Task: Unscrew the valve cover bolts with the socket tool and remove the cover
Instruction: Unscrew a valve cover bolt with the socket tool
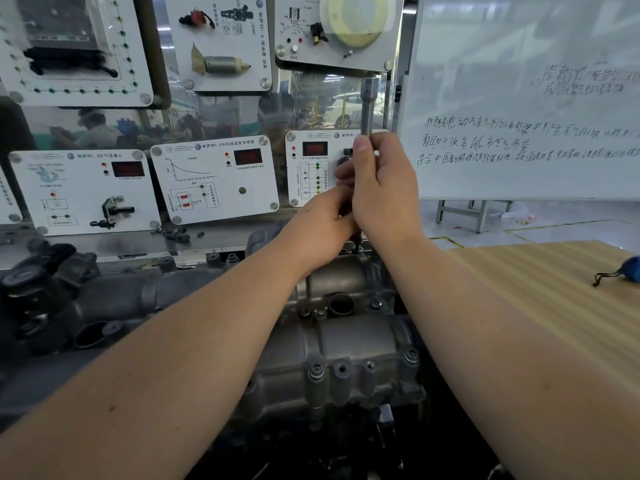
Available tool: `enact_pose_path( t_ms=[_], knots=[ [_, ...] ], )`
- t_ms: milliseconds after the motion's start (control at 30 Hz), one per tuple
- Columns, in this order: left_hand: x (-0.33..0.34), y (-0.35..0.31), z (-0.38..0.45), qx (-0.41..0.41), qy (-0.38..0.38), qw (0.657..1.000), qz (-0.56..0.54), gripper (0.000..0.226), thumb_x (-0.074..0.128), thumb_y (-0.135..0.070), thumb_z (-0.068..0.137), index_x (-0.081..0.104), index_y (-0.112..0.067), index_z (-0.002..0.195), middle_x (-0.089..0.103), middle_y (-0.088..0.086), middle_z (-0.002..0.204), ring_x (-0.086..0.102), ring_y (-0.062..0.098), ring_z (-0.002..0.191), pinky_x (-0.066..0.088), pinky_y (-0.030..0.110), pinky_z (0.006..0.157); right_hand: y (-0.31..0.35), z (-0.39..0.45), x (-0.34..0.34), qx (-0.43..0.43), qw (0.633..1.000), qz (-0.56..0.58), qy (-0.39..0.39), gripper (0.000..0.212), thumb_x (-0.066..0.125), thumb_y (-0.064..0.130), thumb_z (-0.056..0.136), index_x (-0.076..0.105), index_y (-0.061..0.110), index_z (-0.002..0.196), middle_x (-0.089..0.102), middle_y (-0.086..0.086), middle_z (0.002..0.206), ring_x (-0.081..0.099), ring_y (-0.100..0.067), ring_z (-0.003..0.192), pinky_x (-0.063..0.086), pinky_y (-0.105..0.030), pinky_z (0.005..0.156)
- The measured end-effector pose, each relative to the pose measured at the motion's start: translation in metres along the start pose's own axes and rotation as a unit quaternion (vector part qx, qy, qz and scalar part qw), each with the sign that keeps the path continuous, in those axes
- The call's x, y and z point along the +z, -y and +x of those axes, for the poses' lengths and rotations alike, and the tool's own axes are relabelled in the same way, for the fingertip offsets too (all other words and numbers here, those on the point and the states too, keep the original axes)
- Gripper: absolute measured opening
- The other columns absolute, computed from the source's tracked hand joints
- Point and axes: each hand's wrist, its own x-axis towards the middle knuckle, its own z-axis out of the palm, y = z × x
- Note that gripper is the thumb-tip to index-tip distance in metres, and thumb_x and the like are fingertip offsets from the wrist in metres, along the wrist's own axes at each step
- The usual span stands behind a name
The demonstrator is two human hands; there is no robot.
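The grey metal valve cover (349, 341) lies in front of me, with bolts (316, 370) showing along its near edge and at its right side (411, 355). A long steel socket tool (367, 105) stands upright over the cover's far edge. My right hand (381, 188) is wrapped around its shaft, thumb pointing up. My left hand (322, 230) grips the tool lower down, just under the right hand. The tool's lower tip (358, 244) is mostly hidden by my hands.
Training panels with sensors (214, 178) stand behind the engine. A whiteboard (526, 98) with handwriting is at the right. A wooden table (554, 289) with a blue pouch (623, 270) sits to the right. A dark intake part (45, 292) lies at the left.
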Motion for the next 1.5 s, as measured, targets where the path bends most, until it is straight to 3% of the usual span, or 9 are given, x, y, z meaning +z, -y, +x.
enact_pose_path(
  t_ms=[167,333,467,633,767,1033,1267,1400,1500],
  knots=[
    [0.0005,0.0000,-0.0015,0.002,0.001,1.000,-0.018,0.021,0.048,-0.011,0.105,0.067,-0.016,0.113,0.073,0.010,0.103,0.067,0.028,0.102,0.053,0.033,0.087,0.0016,0.0002,0.0021,0.005,1.000,-0.008,0.001,0.028,0.037,0.039,0.105,0.054,0.033,0.084,0.070,0.010,0.075,0.064,-0.002,0.062,0.050,-0.022,0.066],
    [-0.0007,0.0019,0.0008,0.010,-0.006,1.000,0.005,0.015,0.053,-0.010,0.102,0.064,-0.011,0.111,0.071,0.006,0.095,0.066,0.028,0.096,0.052,0.034,0.080,0.0002,0.0002,-0.0003,0.002,1.000,0.012,0.014,0.009,0.053,0.040,0.102,0.054,0.032,0.105,0.073,0.011,0.074,0.070,0.003,0.077,0.051,-0.013,0.070],
    [0.0005,0.0018,0.0008,0.009,-0.008,1.000,0.001,0.020,0.053,-0.007,0.101,0.066,-0.010,0.116,0.072,0.007,0.100,0.067,0.027,0.099,0.052,0.034,0.082,-0.0003,0.0000,-0.0003,0.000,1.000,-0.003,0.009,0.015,0.049,0.035,0.104,0.051,0.034,0.089,0.073,0.011,0.075,0.069,0.001,0.071,0.049,-0.011,0.065],
    [-0.0005,0.0016,-0.0003,0.022,0.001,1.000,-0.004,0.021,0.048,-0.009,0.105,0.066,-0.012,0.113,0.070,-0.004,0.091,0.064,0.003,0.075,0.050,0.020,0.067,0.0018,0.0009,0.0004,0.002,1.000,-0.002,0.003,0.026,0.040,0.034,0.106,0.056,0.031,0.085,0.071,0.010,0.074,0.064,-0.001,0.061,0.047,-0.014,0.063],
    [-0.0002,0.0044,0.0016,0.019,-0.006,1.000,0.015,0.017,0.051,-0.014,0.104,0.064,-0.016,0.114,0.072,0.006,0.100,0.067,0.024,0.095,0.054,0.040,0.085,-0.0002,0.0005,0.0012,0.001,1.000,0.005,0.010,0.016,0.047,0.039,0.103,0.059,0.029,0.098,0.071,0.017,0.072,0.069,0.002,0.074,0.049,-0.012,0.068],
    [0.0004,0.0027,-0.0009,0.028,-0.009,1.000,-0.010,0.028,0.049,-0.012,0.103,0.063,-0.033,0.090,0.073,-0.009,0.084,0.065,0.013,0.078,0.051,0.028,0.072,0.0021,0.0008,0.0014,-0.010,1.000,-0.009,-0.002,0.024,0.039,0.037,0.104,0.052,0.036,0.084,0.070,0.014,0.073,0.064,0.000,0.062,0.046,-0.013,0.062],
    [-0.0006,0.0046,0.0004,0.035,-0.010,0.999,-0.004,0.022,0.054,-0.013,0.101,0.060,-0.033,0.097,0.072,-0.005,0.092,0.063,0.009,0.084,0.048,0.017,0.068,-0.0016,0.0020,0.0014,0.005,1.000,0.015,0.009,0.011,0.050,0.040,0.101,0.053,0.030,0.101,0.073,0.016,0.075,0.070,0.001,0.074,0.051,-0.013,0.068],
    [0.0018,0.0064,0.0019,0.028,-0.010,0.999,-0.015,0.021,0.052,-0.012,0.101,0.064,-0.029,0.097,0.074,0.005,0.095,0.065,0.018,0.087,0.050,0.030,0.076,-0.0005,0.0019,0.0013,-0.002,1.000,0.002,0.010,0.020,0.043,0.039,0.103,0.051,0.034,0.085,0.073,0.014,0.076,0.068,-0.002,0.066,0.051,-0.019,0.065],
    [0.0009,0.0057,0.0017,0.026,-0.004,0.999,-0.021,0.021,0.050,-0.012,0.103,0.066,-0.027,0.100,0.074,0.001,0.092,0.063,0.006,0.076,0.050,0.023,0.070,0.0014,0.0012,0.0018,-0.005,1.000,-0.012,0.010,0.026,0.039,0.039,0.104,0.052,0.036,0.081,0.072,0.011,0.077,0.066,-0.004,0.065,0.052,-0.029,0.070]
  ],
)
